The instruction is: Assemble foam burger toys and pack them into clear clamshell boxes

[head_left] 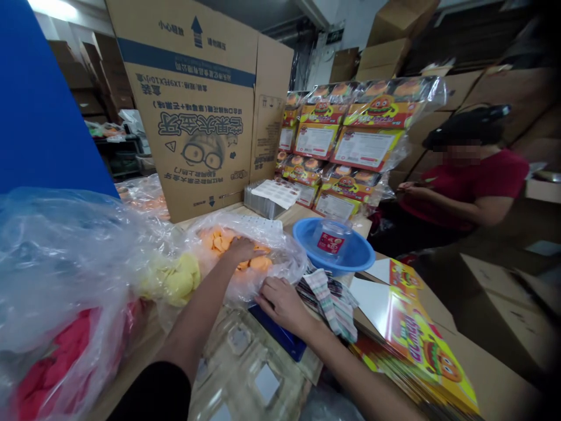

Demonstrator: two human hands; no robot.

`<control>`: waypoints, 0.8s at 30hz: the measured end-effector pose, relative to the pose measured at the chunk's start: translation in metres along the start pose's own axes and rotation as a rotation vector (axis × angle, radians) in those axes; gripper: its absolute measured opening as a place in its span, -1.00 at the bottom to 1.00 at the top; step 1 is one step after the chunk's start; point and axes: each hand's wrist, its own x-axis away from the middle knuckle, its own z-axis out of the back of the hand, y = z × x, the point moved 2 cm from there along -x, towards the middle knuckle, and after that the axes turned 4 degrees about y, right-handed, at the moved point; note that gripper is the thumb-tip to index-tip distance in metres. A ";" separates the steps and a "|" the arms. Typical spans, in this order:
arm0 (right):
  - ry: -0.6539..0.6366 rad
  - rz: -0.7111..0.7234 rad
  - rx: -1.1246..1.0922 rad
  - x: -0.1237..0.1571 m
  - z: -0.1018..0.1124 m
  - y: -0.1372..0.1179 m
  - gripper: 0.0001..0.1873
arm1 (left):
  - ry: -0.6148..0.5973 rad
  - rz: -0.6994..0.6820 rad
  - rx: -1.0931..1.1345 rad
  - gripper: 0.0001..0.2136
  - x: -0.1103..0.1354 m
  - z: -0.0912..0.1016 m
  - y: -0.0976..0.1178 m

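My left hand (242, 249) reaches into a clear plastic bag (289, 248) of thin orange pieces (260, 264). Its fingers are among the pieces, and their tips are partly hidden. At the near edge of that bag, my right hand (284, 301) rests above a flat blue object (280, 336), fingers bent and a little apart, with nothing visible in them. Below my hands lies a clear plastic mold-like tray (245, 362) with several hollows and pale squares in it. Yellow pieces (182, 279) in clear plastic lie left of the orange ones.
A big bag of red pieces (56, 368) is at near left. A tall carton (197, 117) stands behind. Right of my hands are a blue basin (302, 234) with a clear jar (332, 240), striped cloth (331, 301) and stacked printed card (421, 333). A person (473, 181) sits at right.
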 end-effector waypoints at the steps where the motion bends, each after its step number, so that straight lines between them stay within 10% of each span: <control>1: -0.002 -0.004 -0.003 0.000 0.000 0.001 -0.76 | -0.001 0.003 -0.009 -0.47 -0.003 -0.001 -0.002; 24: 0.004 -0.007 -0.049 0.001 -0.012 0.010 -0.80 | -0.261 -0.220 -0.024 -0.49 -0.023 -0.010 0.012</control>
